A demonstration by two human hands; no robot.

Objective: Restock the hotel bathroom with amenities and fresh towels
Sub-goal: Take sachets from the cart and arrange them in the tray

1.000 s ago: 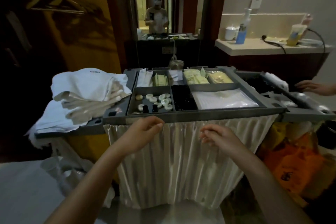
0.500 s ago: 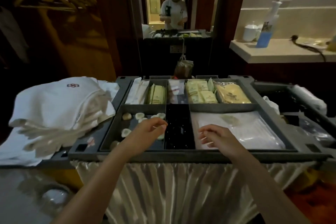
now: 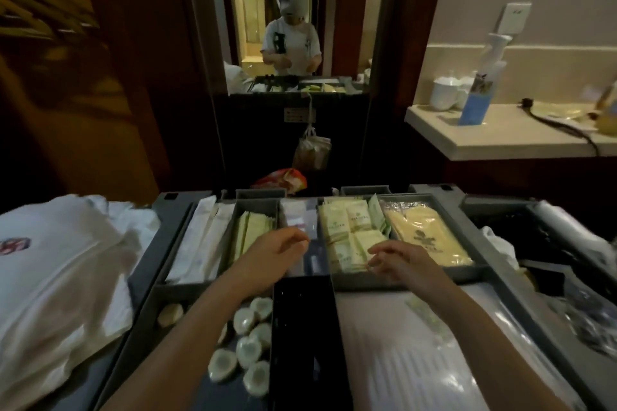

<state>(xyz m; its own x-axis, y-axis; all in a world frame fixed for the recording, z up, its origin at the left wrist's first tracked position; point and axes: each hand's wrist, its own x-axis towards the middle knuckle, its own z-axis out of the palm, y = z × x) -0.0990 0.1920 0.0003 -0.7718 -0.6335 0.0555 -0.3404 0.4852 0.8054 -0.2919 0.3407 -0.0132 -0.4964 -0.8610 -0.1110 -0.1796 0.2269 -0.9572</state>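
Observation:
A grey cart tray [image 3: 170,237] with several compartments lies below me. My left hand [image 3: 270,257] hovers over the middle back compartment of small clear packets [image 3: 297,217], fingers loosely curled, holding nothing. My right hand [image 3: 404,264] hangs over the pale green amenity packets [image 3: 350,223], fingers relaxed and empty. Round wrapped soaps [image 3: 248,349] fill the front left compartment. Yellow packets [image 3: 424,237] sit at the back right. Folded white towels [image 3: 63,274] are stacked on the cart's left end.
A mirror [image 3: 293,27] ahead reflects me and the cart. A cream counter [image 3: 494,140] at right holds a blue spray bottle [image 3: 477,97], white cups [image 3: 445,93] and a black cable. A small bag [image 3: 312,152] hangs behind the cart. Dark wood panels stand at left.
The view has moved closer to the cart. Both hands have advanced from the front compartments to over the back row of packets.

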